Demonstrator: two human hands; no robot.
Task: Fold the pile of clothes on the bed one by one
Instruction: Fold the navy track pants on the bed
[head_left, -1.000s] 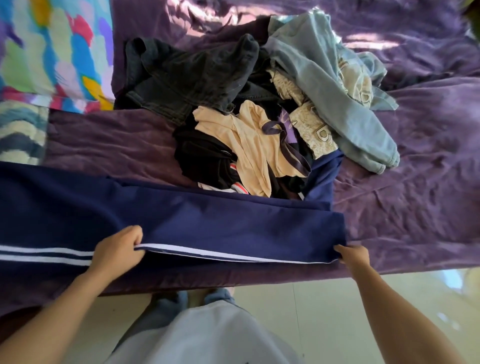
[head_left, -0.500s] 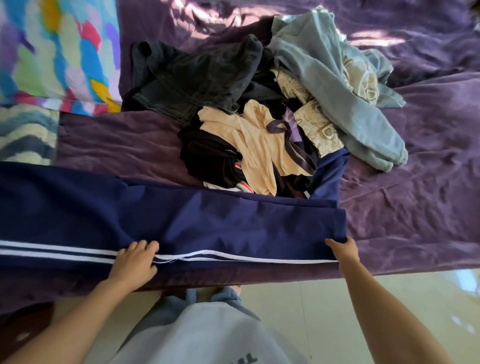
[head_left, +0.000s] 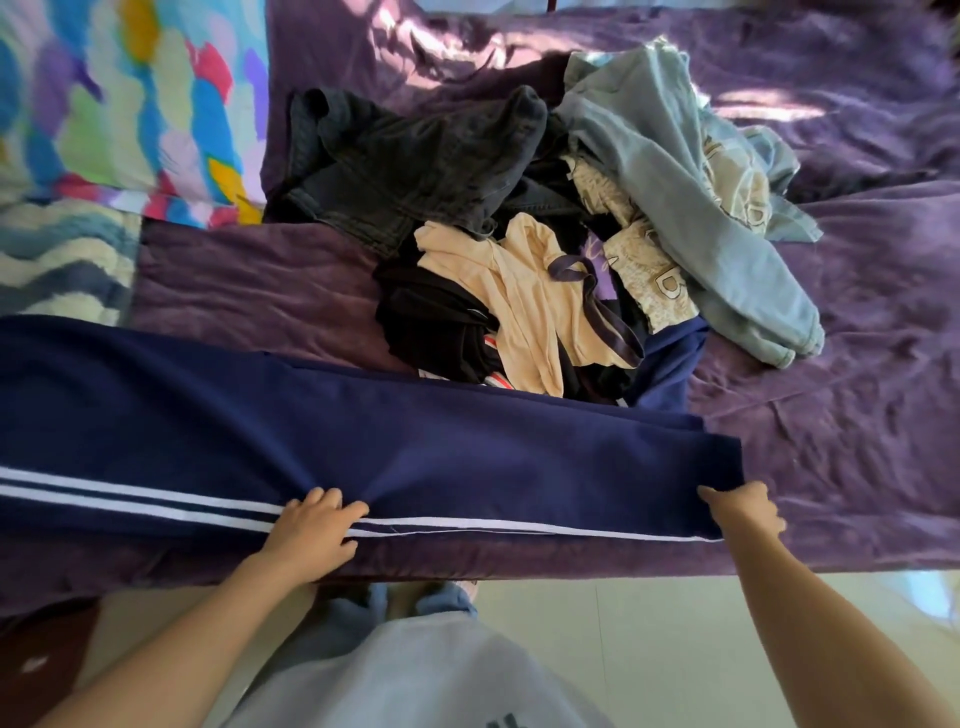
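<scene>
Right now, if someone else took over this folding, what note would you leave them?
Left hand grips the navy trousers at the white stripe; right hand grips their right end. The trousers lie stretched flat along the near edge of the bed. The pile of clothes sits behind them, unfolded. Done: trousers laid out. Left: fold them up, then each item in the pile.

I read the navy trousers (head_left: 467, 457) as smooth, matt cloth with 2 white stripes. The purple bedspread (head_left: 831, 415) looks velvety and faintly shiny; the floor (head_left: 649, 623) is glossy tile.
</scene>
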